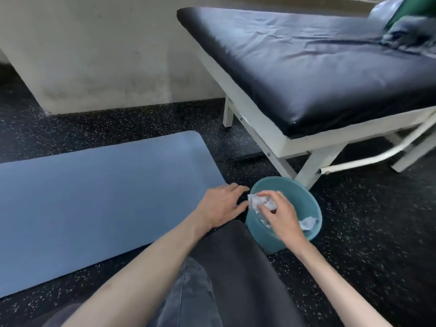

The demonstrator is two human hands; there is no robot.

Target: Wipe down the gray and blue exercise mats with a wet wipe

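Fingers [265,199] of right hand [282,214] pinch crumpled wipe [257,202] over teal bin [306,197]; left hand [220,205] relaxed.

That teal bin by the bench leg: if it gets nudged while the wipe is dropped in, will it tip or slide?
The teal bin already looks tilted, and holds only a crumpled wipe, so it is probably light and apt to tip. It might slide on the speckled floor. The wipe pinched in the right hand looks limp and light.

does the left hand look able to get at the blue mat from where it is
Probably yes. The left hand hovers open just off the corner of the blue mat with nothing between them; the right hand, holding the crumpled wipe over the teal bin, is clear of that path.
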